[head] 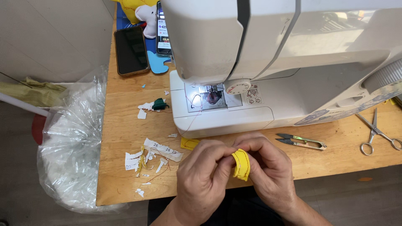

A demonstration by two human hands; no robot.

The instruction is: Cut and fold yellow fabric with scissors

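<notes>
My left hand (204, 171) and right hand (268, 167) pinch a yellow fabric piece (242, 164) above the bench (121, 129); sewing machine (268, 62) just behind, thread snips (302, 142) and scissors (377, 133) rightward.

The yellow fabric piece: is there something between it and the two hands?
Nothing visible. The left hand and the right hand both pinch the yellow fabric piece directly with their fingertips, in front of the sewing machine, at the table edge.
</notes>
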